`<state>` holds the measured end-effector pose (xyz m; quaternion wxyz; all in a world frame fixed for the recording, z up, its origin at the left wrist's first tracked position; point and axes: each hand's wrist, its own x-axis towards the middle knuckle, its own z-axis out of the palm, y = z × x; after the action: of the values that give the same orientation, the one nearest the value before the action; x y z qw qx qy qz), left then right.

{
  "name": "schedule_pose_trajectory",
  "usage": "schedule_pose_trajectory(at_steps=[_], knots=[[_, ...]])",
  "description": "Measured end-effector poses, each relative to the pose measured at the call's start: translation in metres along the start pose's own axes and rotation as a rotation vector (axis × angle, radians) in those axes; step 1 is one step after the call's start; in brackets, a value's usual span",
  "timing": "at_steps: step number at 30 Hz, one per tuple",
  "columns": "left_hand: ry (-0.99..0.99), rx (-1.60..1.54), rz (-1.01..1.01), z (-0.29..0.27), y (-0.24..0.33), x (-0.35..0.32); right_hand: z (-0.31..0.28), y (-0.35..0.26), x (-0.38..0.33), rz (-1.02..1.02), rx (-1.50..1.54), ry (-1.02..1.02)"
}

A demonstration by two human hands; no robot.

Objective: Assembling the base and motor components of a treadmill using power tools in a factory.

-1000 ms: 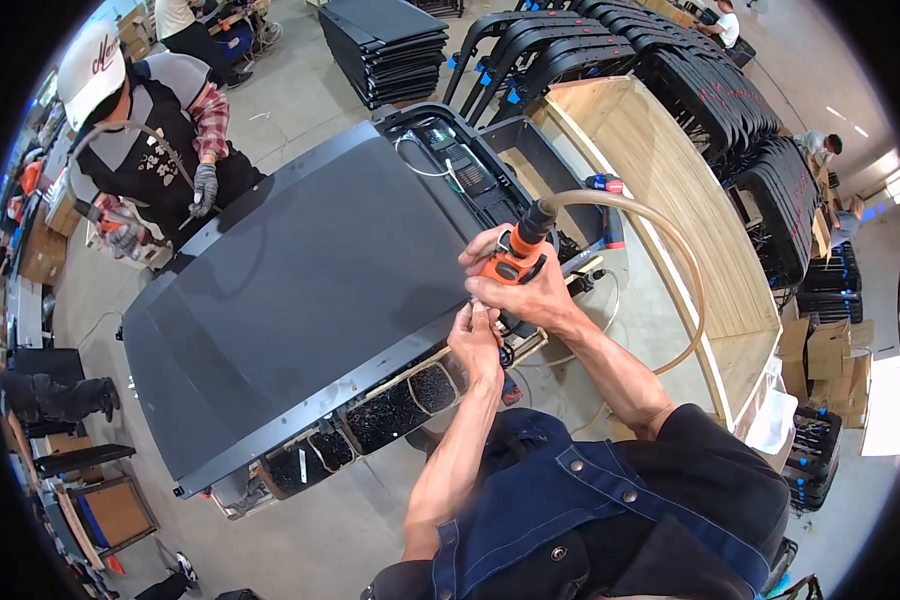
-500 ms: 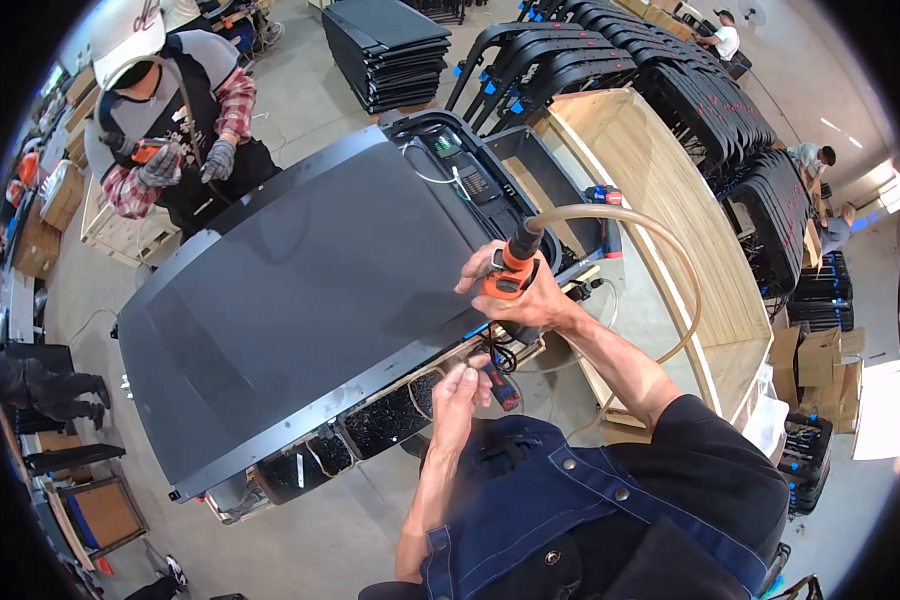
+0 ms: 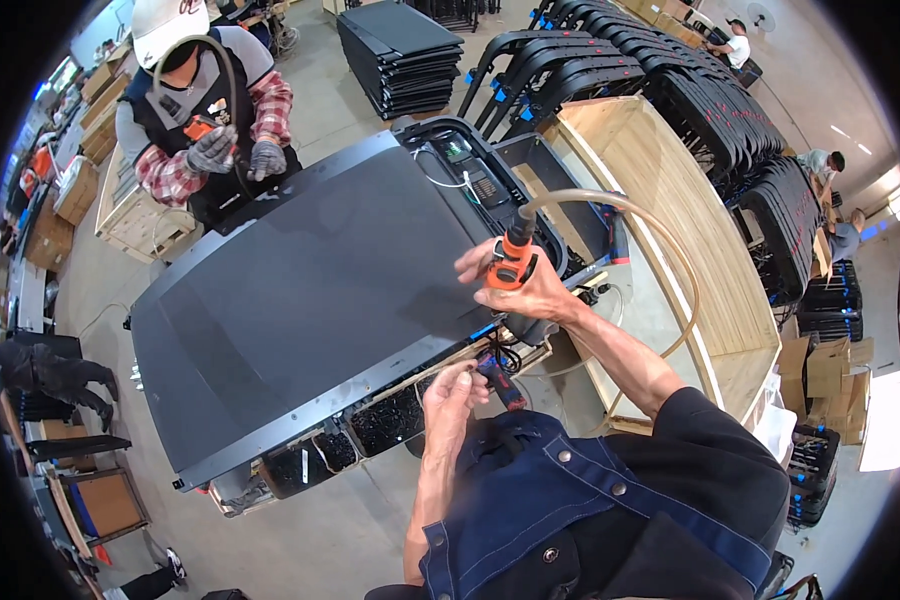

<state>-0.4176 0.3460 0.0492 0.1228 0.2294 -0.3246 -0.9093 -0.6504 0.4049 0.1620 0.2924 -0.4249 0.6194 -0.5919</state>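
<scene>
My right hand [image 3: 532, 292] grips an orange and black power screwdriver [image 3: 511, 265] with a tan hose [image 3: 660, 222] curving from its top. It is held above the near right part of a treadmill deck [image 3: 320, 270], which has a black belt and grey side rails. My left hand [image 3: 452, 400] is beside the deck's near edge, thumb and fingertips pinched together; whatever they hold is too small to make out. Close to it are a blue and black cordless drill [image 3: 501, 385], coiled black cable [image 3: 503, 357] and black trays of small screws [image 3: 385, 425].
Across the deck a person [image 3: 215, 120] in gloves holds another orange tool [image 3: 199, 128]. Electronics [image 3: 460, 155] sit exposed at the deck's right end. A wooden crate [image 3: 670, 220], stacked black panels [image 3: 402, 55] and rows of black frames [image 3: 710, 130] stand beyond.
The view has shifted slightly, so the scene sits a little further right and lower. The person opposite has lowered their tool a bit. My hands keep nearly the same pose.
</scene>
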Motion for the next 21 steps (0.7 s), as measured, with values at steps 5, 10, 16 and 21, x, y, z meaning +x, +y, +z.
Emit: schedule_pose_trajectory(at_steps=[5, 10, 16, 21], knots=[[0.106, -0.243, 0.0, -0.013, -0.006, -0.008, 0.001, -0.013, -0.013, -0.01, 0.339, 0.108], [0.092, -0.352, 0.033, -0.01, -0.008, -0.016, 0.02, -0.018, -0.033, 0.007, 0.806, 0.204], [0.073, -0.43, 0.062, -0.011, -0.007, -0.029, 0.036, -0.005, -0.042, -0.006, 0.932, 0.238], [0.096, -0.435, 0.017, -0.015, 0.002, -0.039, 0.05, -0.003, -0.046, -0.007, 0.907, 0.301]])
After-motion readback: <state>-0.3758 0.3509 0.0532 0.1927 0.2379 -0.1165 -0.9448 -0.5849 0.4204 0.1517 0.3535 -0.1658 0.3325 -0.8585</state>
